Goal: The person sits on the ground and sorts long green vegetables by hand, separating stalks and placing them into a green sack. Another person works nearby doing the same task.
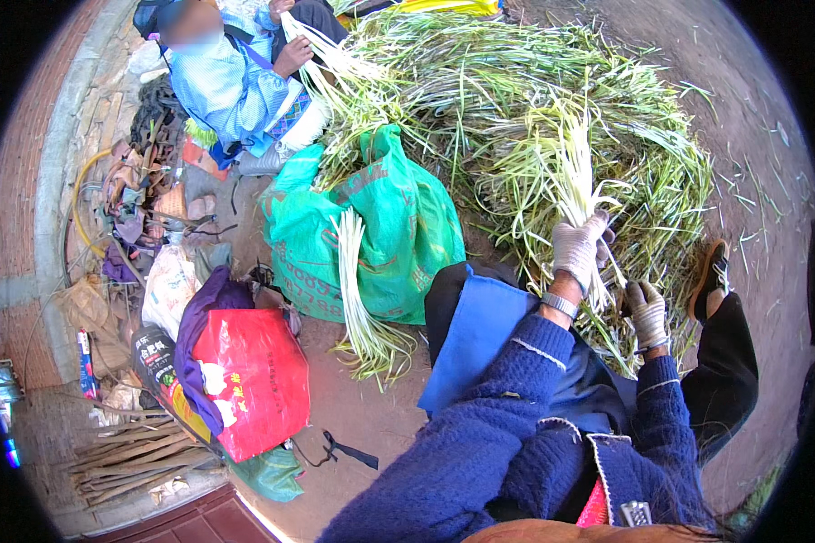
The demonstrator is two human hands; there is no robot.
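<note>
My left hand [577,248], in a pale knitted glove with a metal-banded watch at the wrist, grips a bunch of long leafy stalks [574,170] that look like chives. Their white parts and yellow-green leaves fan out beyond it, while some ends hang below the fist. Lower and to the right, my right hand [644,313], gloved too with dark fingertips, pinches a thin pale stalk [611,261] that runs up to the left hand. Under and beyond both hands spreads a large heap of green chive-like stalks [625,146].
A sorted bundle of stalks [354,285] lies partly across a green woven sack [407,231]. Another person [227,88] sits at upper left, holding stalks. Nearer left are a red bag [265,380], scraps [136,210] and sticks [142,458].
</note>
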